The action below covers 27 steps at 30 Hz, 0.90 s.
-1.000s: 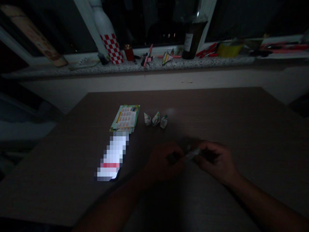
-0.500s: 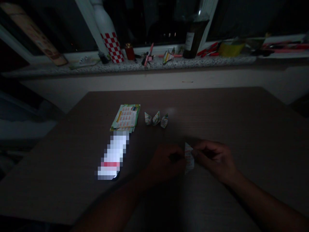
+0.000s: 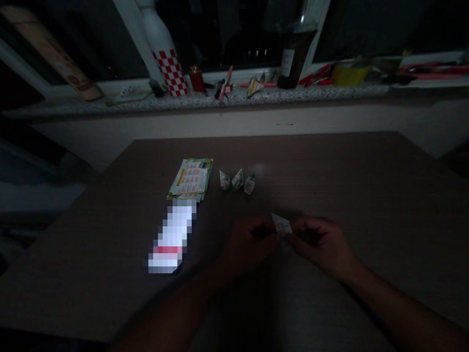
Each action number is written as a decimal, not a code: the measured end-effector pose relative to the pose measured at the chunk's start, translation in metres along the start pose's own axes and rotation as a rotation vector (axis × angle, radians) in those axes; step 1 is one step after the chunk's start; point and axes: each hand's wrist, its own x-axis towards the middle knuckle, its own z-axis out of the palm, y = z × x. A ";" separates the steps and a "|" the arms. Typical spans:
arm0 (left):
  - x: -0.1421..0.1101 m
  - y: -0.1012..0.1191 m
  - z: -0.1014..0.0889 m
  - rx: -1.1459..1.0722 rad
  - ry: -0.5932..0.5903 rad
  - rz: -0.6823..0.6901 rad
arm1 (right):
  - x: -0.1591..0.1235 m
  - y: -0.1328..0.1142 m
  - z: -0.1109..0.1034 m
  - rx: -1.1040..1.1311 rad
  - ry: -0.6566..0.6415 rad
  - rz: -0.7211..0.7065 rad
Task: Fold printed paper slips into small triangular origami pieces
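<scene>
A small folded piece of printed paper [image 3: 281,224] is held between my two hands above the table. My left hand [image 3: 252,242] pinches its left side with thumb and fingers. On the right side, the fingertips of my right hand [image 3: 322,239] are closed on the same paper. Beyond my hands, three small folded paper pieces [image 3: 237,180] stand in a row. To their left lies a stack of printed calendar sheets [image 3: 191,177]. The light is dim, so the paper's creases are hard to make out.
A phone with a bright, blurred-out screen [image 3: 173,234] lies left of my hands on the wooden table [image 3: 330,166]. Along the stone windowsill [image 3: 205,101] stand a red-and-white checkered bottle [image 3: 171,71], a dark bottle [image 3: 291,61], a small red jar [image 3: 197,79] and various small items.
The folded paper has gone from upright to slanted between my fingers. My left hand has shifted slightly, and both hands' fingertips are now closer together at the paper's lower part.
</scene>
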 end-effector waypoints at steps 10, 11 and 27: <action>-0.004 0.004 -0.001 0.396 -0.058 0.251 | -0.002 -0.006 0.000 -0.136 -0.034 -0.096; -0.004 0.005 0.000 0.371 -0.049 0.253 | -0.001 -0.007 0.000 -0.136 -0.032 -0.096; 0.001 -0.004 -0.003 0.156 0.128 -0.029 | 0.003 -0.001 -0.001 -0.150 0.097 -0.163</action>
